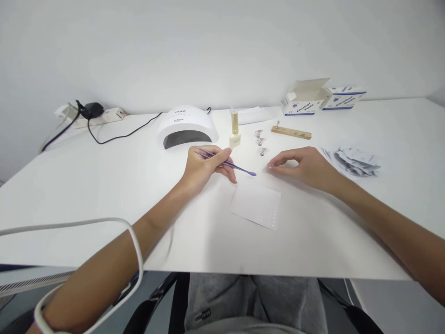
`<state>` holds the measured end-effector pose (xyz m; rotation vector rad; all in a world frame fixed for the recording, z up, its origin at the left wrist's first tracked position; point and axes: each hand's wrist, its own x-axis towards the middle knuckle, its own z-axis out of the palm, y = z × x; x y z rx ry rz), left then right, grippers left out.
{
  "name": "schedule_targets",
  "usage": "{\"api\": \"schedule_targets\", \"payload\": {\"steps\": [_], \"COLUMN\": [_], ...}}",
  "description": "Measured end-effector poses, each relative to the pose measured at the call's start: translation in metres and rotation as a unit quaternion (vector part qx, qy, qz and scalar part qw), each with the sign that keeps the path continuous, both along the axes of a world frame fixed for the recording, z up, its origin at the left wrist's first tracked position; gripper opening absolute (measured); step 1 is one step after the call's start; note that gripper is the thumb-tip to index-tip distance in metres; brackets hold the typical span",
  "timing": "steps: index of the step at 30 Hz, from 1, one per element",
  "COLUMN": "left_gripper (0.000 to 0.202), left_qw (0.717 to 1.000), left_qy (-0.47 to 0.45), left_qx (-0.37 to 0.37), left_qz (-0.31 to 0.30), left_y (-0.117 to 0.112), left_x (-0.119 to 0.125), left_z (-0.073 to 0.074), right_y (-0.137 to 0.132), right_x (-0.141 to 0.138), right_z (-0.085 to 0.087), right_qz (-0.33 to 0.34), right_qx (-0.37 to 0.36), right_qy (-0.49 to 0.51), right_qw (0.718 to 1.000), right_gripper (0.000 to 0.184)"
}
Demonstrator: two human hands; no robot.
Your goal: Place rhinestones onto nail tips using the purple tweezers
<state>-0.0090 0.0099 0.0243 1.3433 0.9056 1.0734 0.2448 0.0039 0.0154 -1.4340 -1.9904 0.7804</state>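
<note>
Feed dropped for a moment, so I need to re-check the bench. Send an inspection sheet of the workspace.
Surface: white table, flat, no spills seen.
Job's things: purple tool, tip pointing at the right hand; white dotted card flat just nearer.
Clutter: nail lamp, small bottle, metal pieces, wooden strip, two boxes, wrapper pile.
Hands: left hand grips the purple tool; right hand rests on the table, grip unclear.
Cables: black cord runs from power strip toward lamp; white cable loops at near edge.
Surroundings: plain white wall.
</note>
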Motion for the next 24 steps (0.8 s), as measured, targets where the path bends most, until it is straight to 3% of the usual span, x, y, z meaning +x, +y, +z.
{"api": "schedule_targets", "payload": {"steps": [15,19,22,24], "left_gripper": [0.032,0.031,0.032,0.03], "left_qw": [1.0,1.0,1.0,1.0], "left_qy": [0.008,0.006,-0.008,-0.026], "left_qx": [-0.001,-0.006,-0.009,-0.007], "left_qz": [0.005,0.004,0.004,0.001], "left_y": [0.0,0.0,0.0,0.001], "left_x": [0.001,0.001,0.001,0.001], "left_z": [-0.001,-0.001,0.0,0.0], "right_y": [0.012,0.013,0.012,0.009], "right_x": [0.004,0.008,0.02,0.029], "right_z": [-0.021,-0.014,0.001,0.011], "right_qz": [0.0,0.021,0.059,0.049], "right_qx": [-0.015,-0.024,-0.065,-0.089], "right_qy": [-0.03,-0.05,-0.076,-0.09], "right_qw": [0.999,0.998,0.993,0.991], "right_gripper": [0.032,0.033,0.036,0.03]}}
